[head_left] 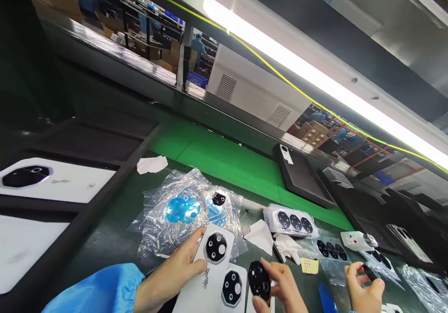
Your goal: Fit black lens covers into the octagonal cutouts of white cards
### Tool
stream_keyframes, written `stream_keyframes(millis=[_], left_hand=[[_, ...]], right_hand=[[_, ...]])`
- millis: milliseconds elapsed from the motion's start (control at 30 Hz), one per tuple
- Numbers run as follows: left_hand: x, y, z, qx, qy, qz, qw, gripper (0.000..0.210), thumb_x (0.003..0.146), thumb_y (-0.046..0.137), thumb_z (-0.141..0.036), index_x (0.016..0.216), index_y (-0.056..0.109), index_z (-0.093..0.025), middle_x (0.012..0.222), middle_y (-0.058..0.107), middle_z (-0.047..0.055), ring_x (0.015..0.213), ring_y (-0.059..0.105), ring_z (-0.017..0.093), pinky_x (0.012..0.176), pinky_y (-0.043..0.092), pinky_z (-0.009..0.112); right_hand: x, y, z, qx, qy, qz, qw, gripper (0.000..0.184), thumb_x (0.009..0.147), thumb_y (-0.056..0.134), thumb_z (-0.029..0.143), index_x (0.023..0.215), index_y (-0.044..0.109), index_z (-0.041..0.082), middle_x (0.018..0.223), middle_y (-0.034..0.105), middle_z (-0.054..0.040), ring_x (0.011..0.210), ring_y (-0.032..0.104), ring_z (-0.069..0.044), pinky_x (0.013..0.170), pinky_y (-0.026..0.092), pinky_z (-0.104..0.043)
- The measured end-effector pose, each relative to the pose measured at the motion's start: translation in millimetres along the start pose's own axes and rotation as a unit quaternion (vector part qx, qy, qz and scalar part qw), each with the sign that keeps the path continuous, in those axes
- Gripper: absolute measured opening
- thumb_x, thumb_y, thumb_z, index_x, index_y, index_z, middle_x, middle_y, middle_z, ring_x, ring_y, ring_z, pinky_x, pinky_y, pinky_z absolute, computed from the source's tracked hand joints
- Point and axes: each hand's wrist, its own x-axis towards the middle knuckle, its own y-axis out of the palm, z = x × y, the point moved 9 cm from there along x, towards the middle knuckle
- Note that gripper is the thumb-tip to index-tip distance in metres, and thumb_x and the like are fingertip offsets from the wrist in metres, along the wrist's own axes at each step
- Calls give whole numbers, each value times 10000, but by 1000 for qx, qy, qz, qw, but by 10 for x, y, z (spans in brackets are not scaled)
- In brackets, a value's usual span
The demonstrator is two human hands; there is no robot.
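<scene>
My left hand [184,264] is closed on a white phone back cover [199,287] with a black lens plate at its top and dark lettering below. A second white back cover [233,287] sits against it, lower and to the right. Between the thumb and fingers of my right hand [285,287] is a black camera lens cover [259,280] with several round holes. It is held upright just right of the two covers. Part of another white panel [249,303] shows behind it. Farther right, another person's hand [366,289] pinches a dark disc [368,272].
Clear plastic bags [168,236] with blue film discs [184,209] lie ahead. Beyond my right hand are a stack of packed lens covers [292,222], white cloths [259,237] and a yellow note [310,266]. Black trays [115,163] stand left; a green belt [224,152] runs behind.
</scene>
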Motion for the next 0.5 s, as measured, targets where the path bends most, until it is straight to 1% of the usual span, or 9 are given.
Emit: stream_keyframes(millis=[67, 100, 133, 200, 267, 367, 400, 467, 500], left_hand=[[40, 72, 18, -7, -11, 16, 1000, 688, 694, 625, -266, 1334, 382, -199, 1124, 658, 60, 800, 652, 186, 680, 481, 238], [54, 95, 31, -11, -14, 19, 1000, 685, 695, 622, -254, 1333, 380, -193, 1096, 668, 57, 781, 650, 179, 659, 474, 229], [64, 108, 49, -14, -19, 20, 1000, 686, 696, 623, -248, 1334, 377, -191, 1071, 676, 54, 766, 647, 175, 639, 468, 222], [72, 112, 100, -16, -37, 15, 999, 690, 697, 639, -254, 1334, 379, -202, 1027, 688, 42, 737, 643, 171, 613, 460, 216], [71, 99, 139, -15, -52, 6, 999, 689, 694, 665, -273, 1326, 396, -222, 990, 695, 30, 718, 640, 169, 601, 457, 214], [72, 77, 155, -15, -58, -2, 998, 688, 692, 697, -299, 1315, 415, -229, 965, 700, 26, 733, 646, 178, 616, 464, 220], [74, 73, 159, -18, -59, -2, 998, 696, 689, 704, -304, 1317, 412, -228, 970, 700, 29, 746, 650, 185, 629, 470, 226], [79, 65, 171, -21, -62, -2, 998, 716, 686, 704, -304, 1327, 396, -224, 990, 701, 36, 763, 658, 196, 646, 478, 238], [81, 55, 180, -22, -64, -5, 998, 724, 684, 700, -299, 1333, 388, -225, 1001, 701, 38, 771, 660, 199, 652, 481, 241]], right_hand=[[-4, -394, -279, 12, 17, -21, 1000, 157, 800, 554, 498, 915, 661, 488, 759, 453, -44, 667, 515, -238, 574, 452, -440], [6, -548, -406, 22, 27, -28, 999, 180, 832, 511, 514, 809, 677, 450, 722, 427, -46, 636, 481, -219, 558, 423, -421], [18, -669, -519, 30, 35, -31, 998, 269, 853, 472, 539, 731, 676, 413, 699, 409, -50, 619, 453, -208, 542, 394, -408], [32, -814, -704, 42, 46, -31, 998, 390, 865, 413, 595, 660, 662, 375, 687, 401, -62, 611, 426, -207, 522, 351, -399], [22, -851, -841, 46, 48, -25, 997, 368, 848, 434, 615, 681, 664, 382, 698, 416, -69, 632, 439, -221, 533, 345, -409], [-27, -759, -949, 38, 33, -19, 999, 123, 770, 609, 551, 821, 673, 459, 743, 463, -68, 715, 505, -250, 573, 391, -435], [-44, -702, -950, 33, 19, -21, 999, 184, 739, 647, 534, 919, 659, 497, 779, 490, -69, 766, 533, -269, 581, 418, -446], [-72, -568, -911, 30, -12, -27, 999, 455, 682, 668, 554, 1122, 556, 580, 891, 548, -71, 900, 565, -335, 566, 473, -480], [-81, -505, -878, 32, -24, -29, 999, 567, 650, 667, 575, 1186, 486, 618, 951, 571, -66, 969, 562, -374, 543, 491, -498]])
